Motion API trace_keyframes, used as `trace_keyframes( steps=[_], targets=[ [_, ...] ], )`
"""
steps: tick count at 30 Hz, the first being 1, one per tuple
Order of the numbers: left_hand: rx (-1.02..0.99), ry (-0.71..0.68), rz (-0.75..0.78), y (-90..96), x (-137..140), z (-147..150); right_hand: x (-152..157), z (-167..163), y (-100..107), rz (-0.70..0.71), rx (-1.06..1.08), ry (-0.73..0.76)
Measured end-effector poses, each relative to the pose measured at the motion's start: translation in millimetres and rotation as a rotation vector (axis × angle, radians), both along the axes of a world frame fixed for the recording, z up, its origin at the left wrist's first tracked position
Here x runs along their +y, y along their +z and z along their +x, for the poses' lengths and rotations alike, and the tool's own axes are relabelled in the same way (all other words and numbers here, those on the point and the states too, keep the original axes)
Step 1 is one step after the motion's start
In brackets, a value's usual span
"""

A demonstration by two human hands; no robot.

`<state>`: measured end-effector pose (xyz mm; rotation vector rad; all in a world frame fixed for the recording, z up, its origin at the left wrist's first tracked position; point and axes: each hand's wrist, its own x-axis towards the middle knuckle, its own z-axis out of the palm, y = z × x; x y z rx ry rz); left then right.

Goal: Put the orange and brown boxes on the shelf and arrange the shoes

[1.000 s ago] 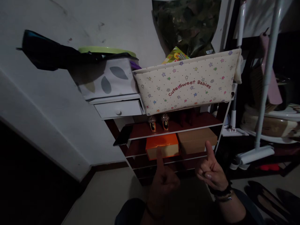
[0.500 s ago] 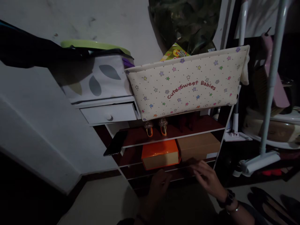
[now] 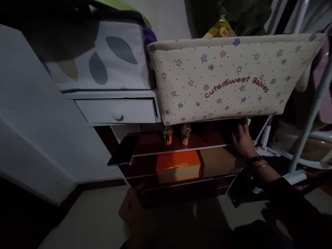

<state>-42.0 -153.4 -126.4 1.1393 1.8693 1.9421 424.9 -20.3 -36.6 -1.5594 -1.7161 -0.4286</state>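
Note:
My right hand (image 3: pixel 244 141) reaches in under the right part of the cream fabric basket (image 3: pixel 220 74), at the upper shelf (image 3: pixel 147 143). Its fingers stretch forward, the tips partly hidden below the basket's bottom edge, and a small white thing shows beside them. My left hand (image 3: pixel 131 205) hangs low in shadow by the rack's lower left corner, loosely curled, with nothing visible in it. On the upper shelf stand two glittery-topped gold things (image 3: pixel 186 134). An orange box (image 3: pixel 178 165) and a brown cardboard box (image 3: pixel 220 160) lie one shelf below.
A dark phone-like slab (image 3: pixel 124 150) juts out from the left shelf end. Above it are a white drawer (image 3: pixel 103 110) and a leaf-patterned storage box (image 3: pixel 85 77). A long pale pole (image 3: pixel 308 121) stands at right. The wall is at left.
My right hand has moved up from before the brown box to under the basket. My left hand has shifted left. The view has moved closer to the rack.

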Motion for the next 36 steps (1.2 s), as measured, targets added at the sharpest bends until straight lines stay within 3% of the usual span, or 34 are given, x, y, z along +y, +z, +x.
trace_keyframes(
  steps=[3, 6, 7, 9, 11, 12, 14, 17, 19, 21, 24, 26, 28, 33, 34, 36],
  targets=[
    [0.028, -0.031, -0.014, 3.0, -3.0, -1.3, -1.4, 16.7, -14.8, -0.134, 0.086, -0.205],
    [0.02, -0.03, -0.034, 5.8, -3.5, 0.4, -11.3, -1.1, -2.0, -0.106, -0.033, -0.293],
    [0.01, -0.026, -0.04, 7.2, -3.3, 1.3, -14.9, -14.2, 6.5, -0.055, -0.111, -0.238],
    [-0.01, -0.025, -0.046, 10.1, -2.8, 3.2, -19.6, -44.4, 23.9, 0.002, -0.312, 0.015],
    [-0.024, -0.033, -0.047, 11.6, -2.8, 4.5, -18.9, -69.4, 35.9, -0.042, -0.515, 0.289],
    [-0.031, -0.034, -0.044, 11.2, -3.0, 4.5, -16.6, -76.7, 38.6, -0.068, -0.569, 0.346],
    [-0.048, -0.03, -0.039, 7.5, -3.8, 2.8, -9.9, -80.2, 37.4, -0.081, -0.525, 0.249],
    [-0.095, -0.05, -0.042, -2.8, -4.2, -2.1, -3.9, -73.1, 28.0, -0.107, -0.28, -0.121],
    [-0.137, -0.065, -0.049, -9.4, -3.3, -4.8, -7.0, -77.5, 25.6, -0.119, -0.225, -0.218],
    [-0.152, -0.066, -0.065, -13.7, -1.8, -5.7, -14.2, -96.7, 30.0, -0.058, -0.296, -0.1],
    [-0.138, -0.064, -0.076, -16.8, 0.0, -5.6, -21.3, -140.5, 44.1, 0.031, -0.579, 0.338],
    [-0.132, -0.064, -0.072, -19.0, 0.4, -6.5, -18.7, -162.6, 50.6, 0.01, -0.726, 0.521],
    [-0.119, -0.07, -0.076, -21.8, 0.2, -8.8, -11.8, -170.0, 49.4, -0.03, -0.718, 0.46],
    [-0.206, -0.076, -0.032, -26.6, 0.0, -11.9, -5.9, -155.7, 24.7, -0.119, -0.448, -0.036],
    [-0.229, -0.077, -0.015, -26.7, 0.4, -11.2, -9.4, -157.0, 22.0, -0.127, -0.419, -0.067],
    [-0.238, -0.098, -0.008, -26.3, 1.6, -9.2, -19.0, -170.3, 23.0, -0.094, -0.409, 0.005]
  ],
)
